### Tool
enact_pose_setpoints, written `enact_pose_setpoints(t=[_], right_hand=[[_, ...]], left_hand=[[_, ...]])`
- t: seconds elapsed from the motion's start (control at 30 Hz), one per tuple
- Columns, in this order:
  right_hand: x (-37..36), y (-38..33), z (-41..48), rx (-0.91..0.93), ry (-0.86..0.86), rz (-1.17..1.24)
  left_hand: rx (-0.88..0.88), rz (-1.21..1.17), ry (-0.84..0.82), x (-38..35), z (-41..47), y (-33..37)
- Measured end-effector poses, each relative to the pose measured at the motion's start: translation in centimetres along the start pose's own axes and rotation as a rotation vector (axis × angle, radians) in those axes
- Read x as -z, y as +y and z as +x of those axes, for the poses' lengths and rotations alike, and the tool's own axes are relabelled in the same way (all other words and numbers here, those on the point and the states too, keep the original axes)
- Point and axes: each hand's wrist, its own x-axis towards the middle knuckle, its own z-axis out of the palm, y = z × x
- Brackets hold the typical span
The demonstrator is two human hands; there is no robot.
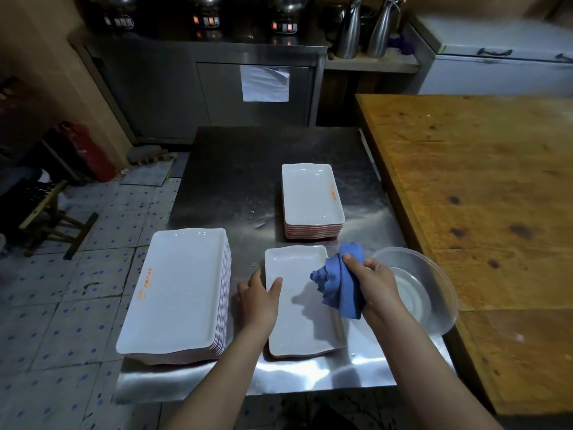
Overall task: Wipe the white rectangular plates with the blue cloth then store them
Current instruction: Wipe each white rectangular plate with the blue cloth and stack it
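1 glossy white rectangular plate [297,308], shallow with a wavy raised rim, is lying lengthwise near the front edge of the steel tabletop [242,169]. The left hand [257,301] is pinching its left rim, thumb inside and fingers [255,276] outside. The right hand [373,285] is gripping a bunched blue cloth [341,283] in curled fingers over the plate's right side. 2 orange-marked stacks are sitting nearby: a larger left stack [183,287] and a smaller far stack [311,197].

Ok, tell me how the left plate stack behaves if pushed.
Probably heavy: the left stack holds many nested plates. Likely slides rather than tips, being low and wide on the smooth steel table.
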Motion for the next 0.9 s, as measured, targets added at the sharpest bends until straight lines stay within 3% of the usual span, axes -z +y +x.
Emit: enact_pose_setpoints(t=[0.2,0.33,0.63,0.9], right_hand=[[-0.2,-3.6,3.5,0.046,-0.044,0.002],[-0.6,-6.0,6.7,0.076,-0.076,-0.006],[-1.8,-9.0,13.2,-0.004,-0.181,-0.05],[-0.9,-8.4,16.2,-0.051,-0.115,-0.043]], left_hand=[[-0.015,-0.186,0.043,1.6,3.4,6.4],[-0.023,-0.251,-0.025,1.3,7.9,11.1],[0.042,-0.061,0.028,-0.5,15.2,15.4],[-0.055,0.039,0.209,-0.7,14.9,15.5]])
